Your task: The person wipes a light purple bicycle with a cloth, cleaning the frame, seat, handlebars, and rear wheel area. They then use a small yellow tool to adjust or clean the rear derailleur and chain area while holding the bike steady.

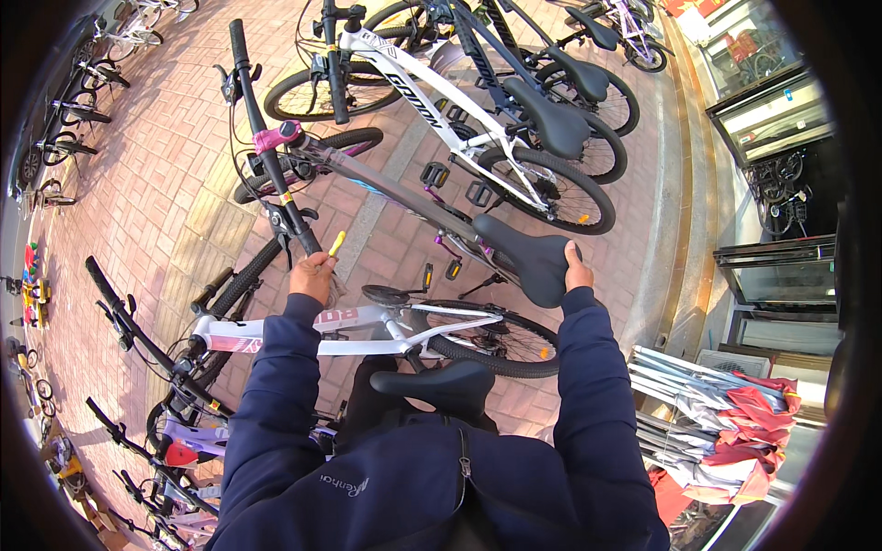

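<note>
In front of me stands a grey bicycle (395, 195) with a pink stem. My left hand (312, 276) is closed at the near end of its handlebar (287, 197). A slim yellow handle (337, 243) sticks up from the same hand; what kind of tool it belongs to I cannot make out. My right hand (577, 269) grips the rear edge of the black saddle (528, 257), thumb on top, its other fingers hidden beneath. Nearer to me, a white and pink bicycle (358, 344) stands between my arms, its saddle (439, 386) close to my body.
A white bicycle (418, 87) and several dark ones stand just beyond. More bicycles line the left side, one with a purple frame (197, 436). Folded poles with red and white cloth (726, 427) lie at the right, by the shop's glass doors (776, 271). Brick paving (175, 165) lies underfoot.
</note>
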`<state>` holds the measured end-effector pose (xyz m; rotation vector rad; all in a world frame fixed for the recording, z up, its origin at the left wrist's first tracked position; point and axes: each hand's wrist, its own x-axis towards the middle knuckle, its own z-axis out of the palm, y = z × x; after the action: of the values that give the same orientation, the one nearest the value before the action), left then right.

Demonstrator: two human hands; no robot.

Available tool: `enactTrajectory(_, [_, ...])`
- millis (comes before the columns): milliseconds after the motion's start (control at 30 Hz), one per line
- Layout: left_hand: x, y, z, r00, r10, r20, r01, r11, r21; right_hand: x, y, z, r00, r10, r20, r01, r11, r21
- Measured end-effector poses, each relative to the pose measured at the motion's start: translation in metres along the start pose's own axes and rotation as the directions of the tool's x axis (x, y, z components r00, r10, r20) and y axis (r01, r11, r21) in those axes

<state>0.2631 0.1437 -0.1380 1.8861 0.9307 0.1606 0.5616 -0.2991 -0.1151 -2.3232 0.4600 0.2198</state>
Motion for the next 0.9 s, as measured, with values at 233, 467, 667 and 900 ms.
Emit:
enactTrajectory(233, [0.009,0.001,-0.082,0.996,-0.034,0.086,0.013,0.971,0.237,0.037,-0.013,-0.017,1.0,-0.004,0.006,0.005,0.997,-0.08])
enactTrajectory(467, [-0.021,0.011,-0.055,0.981,0.152,0.119,-0.177,0.954,0.241,0.047,0.003,-0.014,0.993,-0.093,-0.076,0.079,0.983,-0.163])
enactTrajectory(667, [-0.063,-0.032,-0.16,0.813,0.264,-0.519,-0.223,0.964,0.142,-0.029,0.06,-0.024,0.945,-0.192,-0.266,0.236,0.961,0.144])
enactTrajectory(900, [-0.11,-0.096,-0.336,0.62,0.158,-0.769,0.486,0.692,0.534,-0.208,0.149,0.012,0.675,0.055,0.736,-0.297,0.933,0.203])
